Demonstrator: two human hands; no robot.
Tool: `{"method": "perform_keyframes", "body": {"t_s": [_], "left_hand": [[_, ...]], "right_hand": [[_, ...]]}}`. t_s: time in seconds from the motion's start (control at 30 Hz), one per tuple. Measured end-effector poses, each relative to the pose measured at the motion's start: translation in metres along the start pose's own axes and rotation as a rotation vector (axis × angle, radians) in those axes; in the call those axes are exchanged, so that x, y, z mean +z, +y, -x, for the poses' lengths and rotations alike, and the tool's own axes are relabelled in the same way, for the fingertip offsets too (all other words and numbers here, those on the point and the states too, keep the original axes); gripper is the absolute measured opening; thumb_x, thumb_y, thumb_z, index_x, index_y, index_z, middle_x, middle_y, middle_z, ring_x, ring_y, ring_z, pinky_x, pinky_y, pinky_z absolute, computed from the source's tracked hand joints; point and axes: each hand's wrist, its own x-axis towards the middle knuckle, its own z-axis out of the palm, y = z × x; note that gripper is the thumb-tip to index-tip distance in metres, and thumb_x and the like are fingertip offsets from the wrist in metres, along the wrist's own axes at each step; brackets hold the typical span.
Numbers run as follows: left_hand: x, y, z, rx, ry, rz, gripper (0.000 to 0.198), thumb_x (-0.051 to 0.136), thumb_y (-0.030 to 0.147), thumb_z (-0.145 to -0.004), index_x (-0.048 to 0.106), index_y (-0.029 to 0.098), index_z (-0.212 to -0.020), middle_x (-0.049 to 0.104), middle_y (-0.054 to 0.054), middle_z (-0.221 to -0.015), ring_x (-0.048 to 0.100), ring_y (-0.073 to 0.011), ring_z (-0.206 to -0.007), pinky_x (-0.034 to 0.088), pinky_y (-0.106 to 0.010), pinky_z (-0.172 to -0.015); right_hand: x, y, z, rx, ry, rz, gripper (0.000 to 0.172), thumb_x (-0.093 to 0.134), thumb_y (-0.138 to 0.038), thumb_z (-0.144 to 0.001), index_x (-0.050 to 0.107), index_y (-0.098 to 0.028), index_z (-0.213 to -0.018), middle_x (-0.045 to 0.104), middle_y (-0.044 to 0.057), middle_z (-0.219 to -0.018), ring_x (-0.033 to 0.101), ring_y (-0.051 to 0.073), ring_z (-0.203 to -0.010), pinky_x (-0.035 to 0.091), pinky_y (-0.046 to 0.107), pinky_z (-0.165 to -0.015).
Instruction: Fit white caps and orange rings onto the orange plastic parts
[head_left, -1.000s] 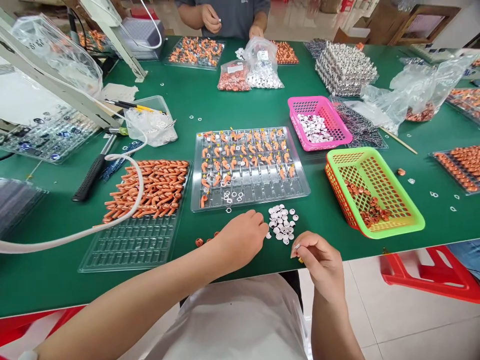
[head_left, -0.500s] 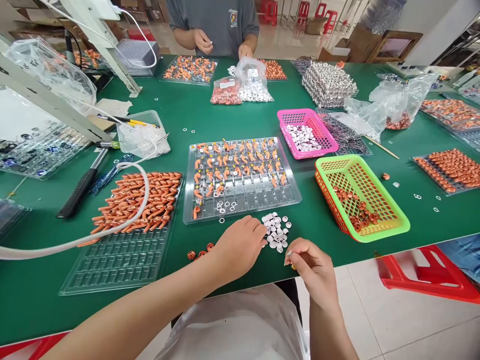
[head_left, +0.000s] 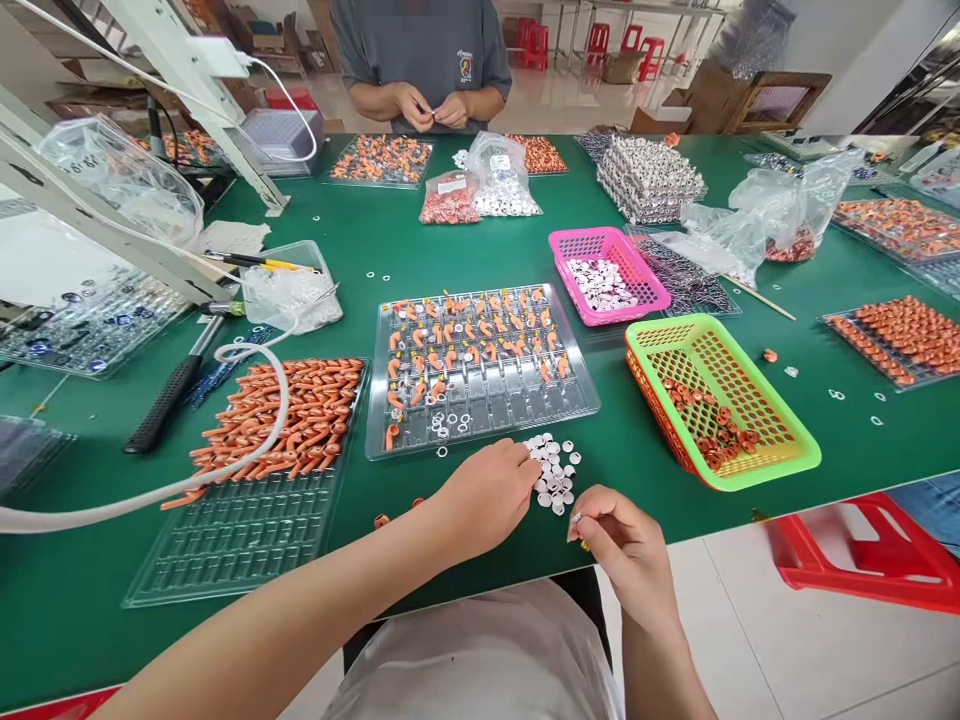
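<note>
My left hand reaches over the table with its fingers curled together at the left edge of a loose pile of small round white caps. Its fingertips touch the pile; whatever lies between them is hidden. To the right, by the table's front edge, thumb and forefinger of my right hand pinch a small part with a pale top and a yellow bit below. Beyond both hands lies a clear plastic tray with rows of curved orange pieces with yellow ends. White rings are scattered at its near left corner.
A green basket of reddish-brown rings and a pink basket of white caps stand right. Left are a tray of orange sticks, a white hose and a hammer. A co-worker sits opposite.
The view has tilted slightly. My left hand has moved a little further into the white caps; my right hand keeps its pinch. The co-worker's hands have come together.
</note>
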Motion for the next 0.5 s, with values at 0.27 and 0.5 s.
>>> {"method": "perform_keyframes", "body": {"t_s": [0.27, 0.5], "left_hand": [[0.001, -0.007, 0.014, -0.125, 0.194, 0.387, 0.015, 0.056, 0.013, -0.085, 0.067, 0.017, -0.095, 0.070, -0.008, -0.096, 0.065, -0.0214, -0.088, 0.052, -0.033, -0.078], [-0.019, -0.004, 0.048, -0.595, 0.082, 1.343, 0.016, 0.074, 0.027, -0.075, 0.069, 0.018, -0.088, 0.074, -0.002, -0.077, 0.069, -0.0161, -0.072, 0.055, -0.026, -0.066]], "right_hand": [[-0.001, 0.000, -0.001, -0.013, 0.000, 0.023, 0.012, 0.058, -0.024, -0.096, 0.061, -0.023, -0.084, 0.060, 0.000, -0.077, 0.056, 0.014, -0.072, 0.044, 0.025, -0.063], [0.026, -0.012, 0.004, -0.189, 0.030, 0.048, 0.013, 0.056, -0.014, -0.094, 0.060, -0.026, -0.093, 0.066, 0.004, -0.102, 0.062, 0.016, -0.087, 0.051, 0.028, -0.070]]}}
